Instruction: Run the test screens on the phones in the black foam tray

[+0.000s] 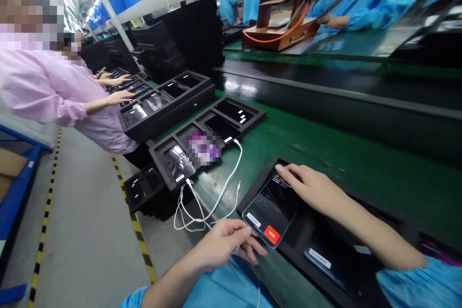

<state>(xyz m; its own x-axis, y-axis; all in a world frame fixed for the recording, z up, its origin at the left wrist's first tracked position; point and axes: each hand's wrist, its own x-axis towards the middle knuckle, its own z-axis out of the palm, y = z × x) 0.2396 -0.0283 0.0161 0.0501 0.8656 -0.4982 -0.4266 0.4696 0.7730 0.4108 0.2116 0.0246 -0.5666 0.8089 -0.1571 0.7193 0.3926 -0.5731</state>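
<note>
A dark smartphone (271,207) with a white label and a red sticker at its lower end lies in the black foam tray (258,185) before me. My right hand (312,185) grips its upper end, fingertips over the far edge. Just off the phone's lower edge is my left hand (231,243), thumb and forefinger pinched, other fingers stretched out. A short bit of white cable shows beneath that thumb; the plug itself is hidden. Beside the held phone, a second smartphone (334,252) sits in the same tray, partly under my right forearm.
Another foam tray (153,151) with several phones stands ahead left, two with white cables (231,178) plugged in. Behind it is a stacked tray (166,113). A person in a pink coat (61,86) works at left. A wooden stand (277,33) is across the green bench (306,139).
</note>
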